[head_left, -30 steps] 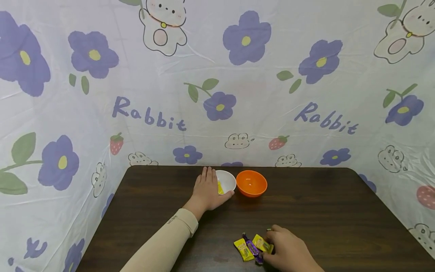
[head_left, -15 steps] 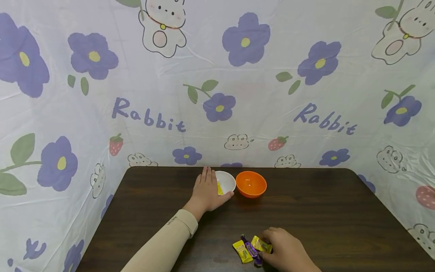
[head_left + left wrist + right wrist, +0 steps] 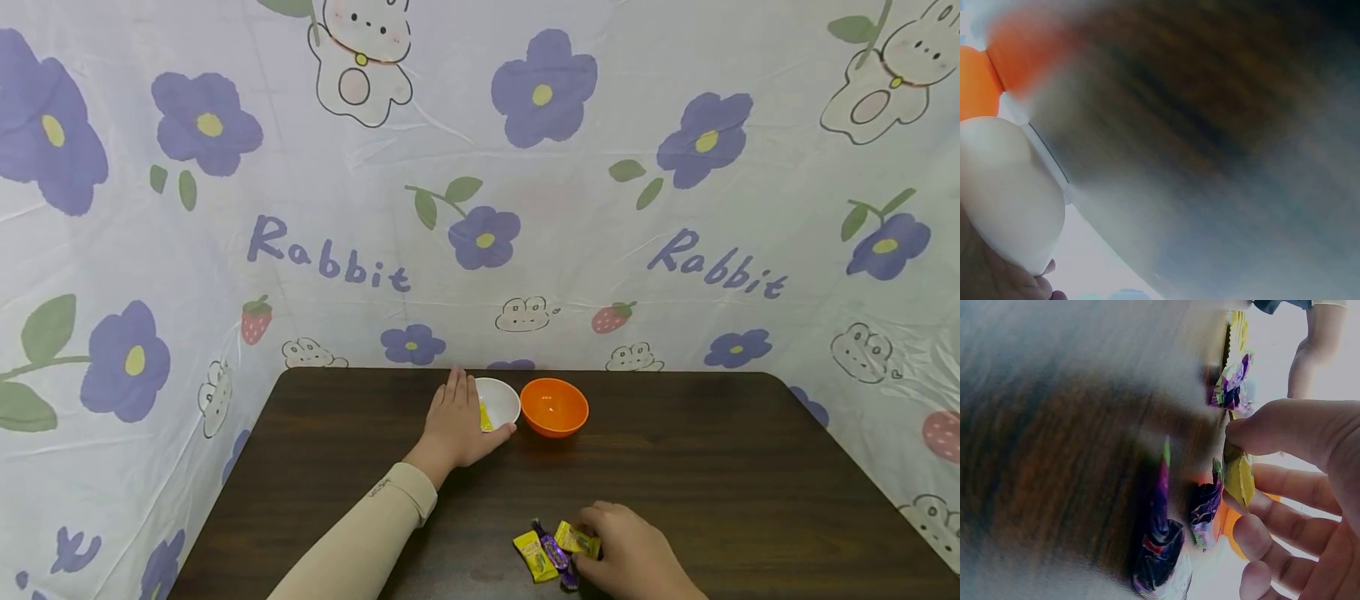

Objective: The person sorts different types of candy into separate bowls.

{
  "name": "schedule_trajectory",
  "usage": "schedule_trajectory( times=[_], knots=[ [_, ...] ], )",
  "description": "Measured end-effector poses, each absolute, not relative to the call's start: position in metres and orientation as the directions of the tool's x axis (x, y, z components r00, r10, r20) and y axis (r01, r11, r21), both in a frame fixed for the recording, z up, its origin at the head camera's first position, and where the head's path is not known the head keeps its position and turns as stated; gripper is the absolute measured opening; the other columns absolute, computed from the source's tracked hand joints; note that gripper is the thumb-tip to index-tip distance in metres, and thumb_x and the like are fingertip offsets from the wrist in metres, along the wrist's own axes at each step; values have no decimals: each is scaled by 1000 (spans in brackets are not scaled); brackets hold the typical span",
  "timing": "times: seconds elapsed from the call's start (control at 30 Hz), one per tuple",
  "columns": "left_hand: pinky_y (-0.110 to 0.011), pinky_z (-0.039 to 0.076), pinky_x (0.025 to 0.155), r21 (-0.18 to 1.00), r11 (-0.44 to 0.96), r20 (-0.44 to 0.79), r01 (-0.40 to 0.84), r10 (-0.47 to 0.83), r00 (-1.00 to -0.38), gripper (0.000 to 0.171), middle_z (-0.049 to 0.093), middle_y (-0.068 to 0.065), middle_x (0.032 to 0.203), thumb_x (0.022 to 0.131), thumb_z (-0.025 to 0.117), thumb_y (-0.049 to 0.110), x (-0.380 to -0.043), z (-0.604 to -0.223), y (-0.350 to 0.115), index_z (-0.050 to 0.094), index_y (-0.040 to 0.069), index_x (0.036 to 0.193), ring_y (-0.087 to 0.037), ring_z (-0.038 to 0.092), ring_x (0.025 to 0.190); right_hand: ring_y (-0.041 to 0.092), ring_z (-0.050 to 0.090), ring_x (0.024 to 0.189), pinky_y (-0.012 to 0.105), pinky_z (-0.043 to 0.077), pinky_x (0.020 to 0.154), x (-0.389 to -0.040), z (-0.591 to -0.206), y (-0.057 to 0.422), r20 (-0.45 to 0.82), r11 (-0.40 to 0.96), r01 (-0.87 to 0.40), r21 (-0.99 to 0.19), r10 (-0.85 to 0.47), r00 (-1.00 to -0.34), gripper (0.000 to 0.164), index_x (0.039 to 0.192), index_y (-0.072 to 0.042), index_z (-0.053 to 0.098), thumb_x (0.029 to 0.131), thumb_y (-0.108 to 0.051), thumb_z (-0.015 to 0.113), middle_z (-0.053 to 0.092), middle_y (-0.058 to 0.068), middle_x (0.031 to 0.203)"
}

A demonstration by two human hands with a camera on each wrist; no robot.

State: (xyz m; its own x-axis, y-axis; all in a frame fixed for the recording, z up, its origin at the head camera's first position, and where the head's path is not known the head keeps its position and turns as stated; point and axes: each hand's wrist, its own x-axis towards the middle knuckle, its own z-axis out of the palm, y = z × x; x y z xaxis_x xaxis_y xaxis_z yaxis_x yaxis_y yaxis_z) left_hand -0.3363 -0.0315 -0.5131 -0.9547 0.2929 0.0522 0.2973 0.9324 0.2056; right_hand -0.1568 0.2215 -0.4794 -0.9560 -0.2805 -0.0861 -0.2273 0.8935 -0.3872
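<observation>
My left fingers (image 3: 453, 402) are covering the nine o'clock side of the white bowl (image 3: 507, 408) and some yellow wrapper (image 3: 486, 417) inside. My right fingers (image 3: 1297, 483) are partly hiding the pinched yellow packet (image 3: 1240, 478). The left wrist view is cutting off the orange bowl (image 3: 975, 87) at ten o'clock and blurring the tabletop (image 3: 1210, 144). My sleeve lettering (image 3: 380, 487) is looking unreadably small.

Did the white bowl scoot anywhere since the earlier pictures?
No. The white bowl sits in the same spot compared with the back edge of the table, just left of the orange bowl.
</observation>
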Motion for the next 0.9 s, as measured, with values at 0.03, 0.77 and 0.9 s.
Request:
schedule_trajectory(
  times=[0.03, 0.77, 0.9],
  knots=[
    [-55, 17, 134, 209, 931, 55, 298, 293, -955, 119, 14, -22, 178, 92, 40, 86, -337, -513, -31, 18, -3, 168, -39, 8, 167, 11, 66, 86, 41, 60, 74, -157, -479, 222, -84, 893, -227, -389, -280, -956, 30, 107, -16, 78, 81, -24, 90, 71, -7, 97],
    [-56, 17, 134, 232, 921, 75, 312, 303, -950, 120, 14, -24, 177, 92, 42, 86, -336, -513, -32, 19, -4, 167, -40, 8, 167, 4, 53, 83, 27, 53, 71, -155, -477, 220, 57, 884, -288, -369, -287, -956, 20, 98, -20, 78, 81, -23, 90, 68, -13, 91],
    [-56, 16, 135, 232, 923, 65, 306, 299, -952, 121, 14, -23, 177, 92, 41, 87, -335, -512, -32, 18, -4, 168, -39, 7, 167, 3, 47, 80, 24, 48, 68, -157, -476, 217, 109, 877, -316, -361, -297, -949, 18, 97, -20, 79, 82, -23, 89, 67, -14, 89]
  ],
)
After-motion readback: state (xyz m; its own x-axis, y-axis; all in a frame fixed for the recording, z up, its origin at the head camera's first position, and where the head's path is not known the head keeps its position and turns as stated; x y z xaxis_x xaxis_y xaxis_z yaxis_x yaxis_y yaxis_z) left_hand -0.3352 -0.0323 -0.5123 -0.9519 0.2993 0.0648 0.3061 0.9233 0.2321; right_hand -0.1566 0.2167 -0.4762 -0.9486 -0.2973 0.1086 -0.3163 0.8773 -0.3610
